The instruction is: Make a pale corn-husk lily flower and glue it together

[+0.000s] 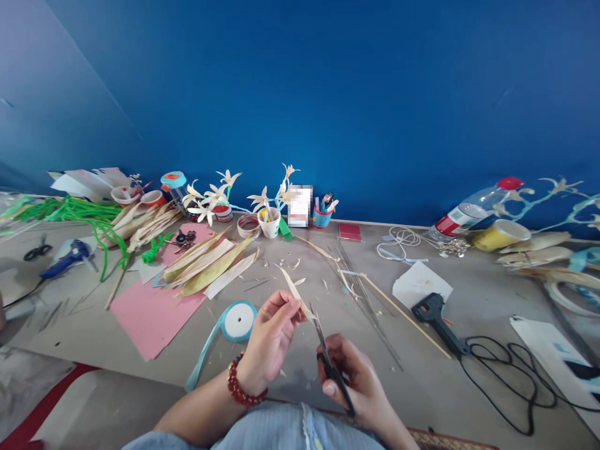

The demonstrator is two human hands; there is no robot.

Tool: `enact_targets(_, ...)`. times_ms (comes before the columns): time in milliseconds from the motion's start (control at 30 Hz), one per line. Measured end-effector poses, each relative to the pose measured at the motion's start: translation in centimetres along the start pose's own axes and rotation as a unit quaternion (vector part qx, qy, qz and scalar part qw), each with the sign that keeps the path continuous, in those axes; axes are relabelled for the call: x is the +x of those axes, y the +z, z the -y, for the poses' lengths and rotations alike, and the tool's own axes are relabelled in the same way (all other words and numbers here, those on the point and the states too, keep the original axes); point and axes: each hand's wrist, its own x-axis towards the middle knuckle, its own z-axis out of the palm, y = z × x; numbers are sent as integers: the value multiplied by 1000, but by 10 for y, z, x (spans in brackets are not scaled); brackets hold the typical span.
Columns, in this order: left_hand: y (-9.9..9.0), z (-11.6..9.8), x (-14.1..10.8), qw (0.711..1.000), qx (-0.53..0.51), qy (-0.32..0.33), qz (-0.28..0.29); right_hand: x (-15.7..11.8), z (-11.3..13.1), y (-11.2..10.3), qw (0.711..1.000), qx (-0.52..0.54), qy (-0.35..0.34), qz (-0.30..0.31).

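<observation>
My left hand (pixel 275 331) pinches a narrow pale husk strip (pixel 293 289) between thumb and fingers, over the grey table. Black-handled scissors (pixel 334 372) are in my right hand (pixel 352 378), their blades pointing up and left at the lower end of the strip. Whether the blades touch the strip is too small to tell. A roll of light blue ribbon (pixel 239 320) lies just left of my left hand, its tail trailing toward the table's front edge. Farther left, several husk leaves (pixel 206 265) rest over pink paper (pixel 152 315).
At the right lie a glue gun (pixel 440 325) with a black cable, thin wires and a wooden stick (pixel 407 315). Along the blue wall stand husk flowers in a white cup (pixel 269 226), a pen holder (pixel 321 217) and a bottle (pixel 469 215). A blue glue gun (pixel 70 259) lies left.
</observation>
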Motion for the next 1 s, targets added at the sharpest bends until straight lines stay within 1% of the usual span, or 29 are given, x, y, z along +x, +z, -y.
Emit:
enact_targets(167, 1, 4, 0, 1000, 0, 0, -3, 0, 1, 1, 1000, -4, 9, -7)
enact_targets(300, -1, 9, -1, 1000, 4, 14, 1, 2, 2, 1, 1000, 1, 8, -7)
enact_targets(433, -1, 11, -2, 1000, 11, 24, -11, 5, 4, 3, 1000, 11, 10, -13)
enact_targets(600, -1, 12, -1, 999, 21, 20, -20, 6, 4, 4, 1000, 15, 14, -19)
enact_targets(833, 1, 13, 0, 1000, 12, 20, -10, 4, 0, 5, 999, 19, 6, -33)
enact_targets(1000, 4, 16, 2, 1000, 8, 18, 9, 3, 1, 6, 997, 23, -7, -67)
